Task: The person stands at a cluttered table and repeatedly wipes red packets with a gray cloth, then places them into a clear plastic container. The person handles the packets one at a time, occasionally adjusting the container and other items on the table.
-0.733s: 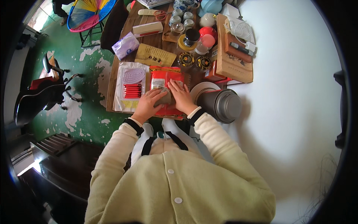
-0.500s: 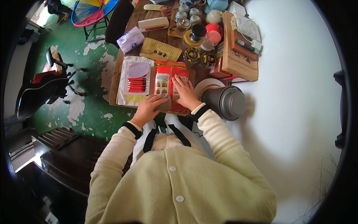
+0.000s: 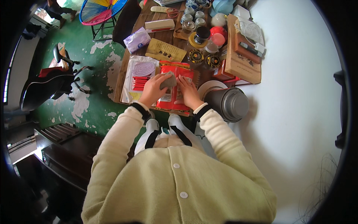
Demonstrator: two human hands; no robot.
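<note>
A red plastic packet (image 3: 167,100) with printed panels lies on the wooden table near its front edge. My right hand (image 3: 188,92) rests on its right part, fingers stretched out and holding nothing. My left hand (image 3: 152,90) grips a small grey-brown folded cloth (image 3: 169,80) over the packet's left side; whether the cloth touches the packet I cannot tell. Left of the packet, beside my left hand, is a clear plastic tray (image 3: 129,80) holding a coiled lilac strip (image 3: 143,68) and a row of small red sachets (image 3: 140,83).
Behind the packet lie a yellow-brown paper envelope (image 3: 166,50) and a purple-white tissue pack (image 3: 137,39). Jars (image 3: 195,56), small cups (image 3: 189,16) and a cardboard box (image 3: 240,69) stand far right. A grey metal flask (image 3: 227,103) lies right of my right hand.
My left hand has moved the grey-brown cloth from the packet's near edge up toward its far half. My right hand stays on the packet. The whole view has shifted slightly.
</note>
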